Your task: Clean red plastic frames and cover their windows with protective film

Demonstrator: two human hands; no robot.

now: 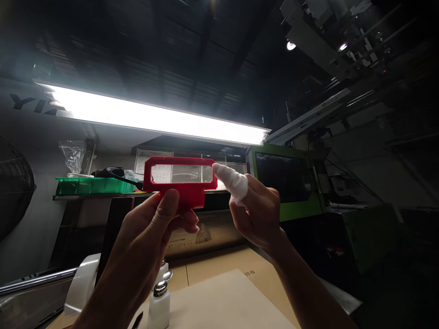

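Observation:
My left hand (151, 228) is closed on the lower tab of a red plastic frame (192, 197), thumb in front and fingers behind. The frame is held up before the lamp, with a long rectangular window through which papers behind are visible. White cloth (236, 183) is wrapped around the index finger of my right hand (261, 208). That finger points left, its tip at the frame's upper right corner, apparently touching it. The other right fingers are curled in toward the palm, and the cloth's lower end reaches down to them.
A bright tube lamp (164, 121) hangs across the view. Below it, a green bin (89, 186) sits on a shelf. A white bottle with a metal top (159, 306) stands on the cardboard-covered table (222, 297). A green machine (298, 208) is at right, a fan (15, 187) at left.

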